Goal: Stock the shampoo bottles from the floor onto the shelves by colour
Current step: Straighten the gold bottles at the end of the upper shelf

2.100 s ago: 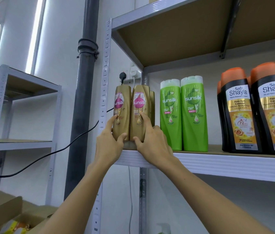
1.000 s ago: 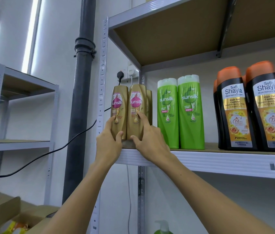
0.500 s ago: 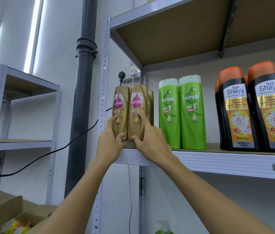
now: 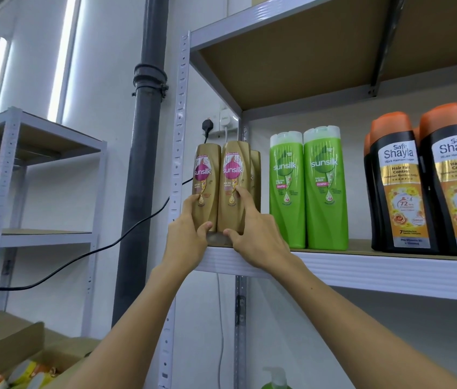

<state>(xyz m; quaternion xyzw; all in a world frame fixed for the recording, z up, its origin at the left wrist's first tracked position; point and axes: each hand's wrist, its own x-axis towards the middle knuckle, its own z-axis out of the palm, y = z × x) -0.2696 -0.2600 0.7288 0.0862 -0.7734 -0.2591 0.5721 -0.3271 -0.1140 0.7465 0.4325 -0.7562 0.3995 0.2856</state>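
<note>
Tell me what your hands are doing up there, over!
Left hand grips left gold bottle. Right hand grips right gold bottle. Both standing on shelf. Green bottles beside, apart.

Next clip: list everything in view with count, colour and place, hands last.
gold bottles: three visible, gold, shelf's left end, one behind
green bottles: two, green, white caps, right of the gold
black bottles: at least three, black, orange caps, shelf's right
shelf: one, white edge
pipe: one, dark grey, on wall
cable: one, black, from the wall socket
rack: one, grey, left
box: cardboard, bottom left
left hand: holds left gold bottle
right hand: holds next gold bottle
</note>
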